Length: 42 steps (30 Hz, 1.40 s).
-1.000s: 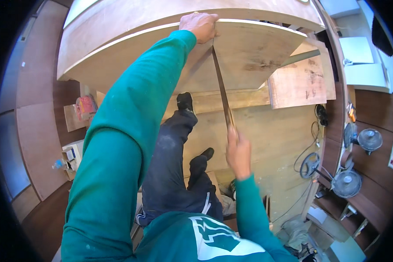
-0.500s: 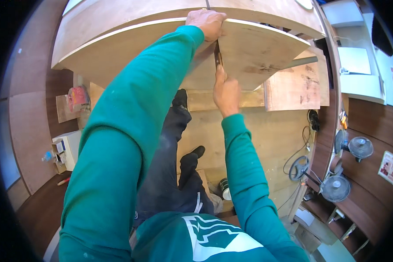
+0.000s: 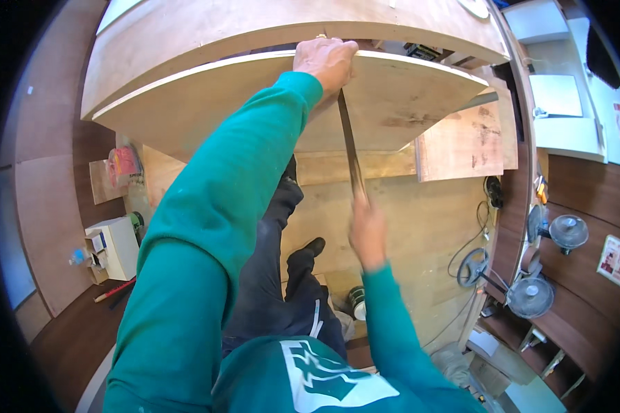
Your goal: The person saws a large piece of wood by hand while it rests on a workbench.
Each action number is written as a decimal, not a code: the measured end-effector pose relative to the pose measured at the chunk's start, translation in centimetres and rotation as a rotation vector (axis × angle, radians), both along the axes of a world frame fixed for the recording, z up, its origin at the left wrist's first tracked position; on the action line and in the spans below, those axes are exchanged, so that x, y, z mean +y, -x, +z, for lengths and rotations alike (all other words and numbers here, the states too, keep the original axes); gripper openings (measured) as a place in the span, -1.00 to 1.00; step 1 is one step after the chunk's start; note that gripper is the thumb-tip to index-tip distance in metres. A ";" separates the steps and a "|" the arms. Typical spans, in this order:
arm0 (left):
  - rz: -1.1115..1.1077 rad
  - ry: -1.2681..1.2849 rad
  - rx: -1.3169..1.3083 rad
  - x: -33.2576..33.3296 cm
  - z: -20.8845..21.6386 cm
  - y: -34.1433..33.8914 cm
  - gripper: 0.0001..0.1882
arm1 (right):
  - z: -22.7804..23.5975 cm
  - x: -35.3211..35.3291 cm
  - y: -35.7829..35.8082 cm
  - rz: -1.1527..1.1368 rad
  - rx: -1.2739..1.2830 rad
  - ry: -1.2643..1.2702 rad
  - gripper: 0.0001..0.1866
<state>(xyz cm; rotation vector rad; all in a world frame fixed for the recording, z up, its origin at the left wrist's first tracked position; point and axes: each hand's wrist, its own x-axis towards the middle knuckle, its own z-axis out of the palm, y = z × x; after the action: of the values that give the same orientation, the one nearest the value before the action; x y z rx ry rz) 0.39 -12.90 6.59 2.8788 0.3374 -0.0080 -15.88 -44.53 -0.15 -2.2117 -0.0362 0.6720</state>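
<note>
A plywood panel (image 3: pixel 207 103) stands tilted in front of me, its pale upper edge curved by the lens. My left hand (image 3: pixel 326 63) is closed over that edge near the middle, gripping the panel. My right hand (image 3: pixel 370 234), blurred, is wrapped round the near end of a handsaw (image 3: pixel 350 141). The long dark blade shows almost edge-on and runs away from me to the panel edge beside my left hand. My left hand hides where it meets the wood.
Another large wood panel (image 3: pixel 289 31) lies just beyond. Boards (image 3: pixel 461 141) are at the right, with fans (image 3: pixel 529 297) and a cable (image 3: pixel 455 255) farther right. A white box (image 3: pixel 117 242) stands at left. A can (image 3: pixel 357 303) is near my feet.
My right hand has drawn the handsaw back toward me, baring much more blade. The panel's upper edge sits slightly nearer, with a wider gap behind it; my left hand stays on that edge.
</note>
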 end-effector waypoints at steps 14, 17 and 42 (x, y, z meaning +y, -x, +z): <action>0.080 0.039 0.154 -0.5 0.8 -0.3 -0.40 | -3.4 3.5 -2.4 -0.094 -0.061 -0.355 -0.28; 0.076 0.001 0.164 -0.1 1.3 -0.2 -0.40 | 0.0 3.0 -1.5 -0.052 -0.073 -0.285 -0.29; 0.059 -0.021 0.094 3.1 -2.4 -1.4 -0.36 | 6.0 -0.7 2.4 -0.081 -0.073 -0.234 -0.41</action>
<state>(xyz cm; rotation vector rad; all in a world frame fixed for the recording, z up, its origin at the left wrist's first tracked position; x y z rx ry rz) 1.80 -9.75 4.20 2.8938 0.4430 -0.1309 -18.27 -45.20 5.89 -2.0005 -0.0592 0.5154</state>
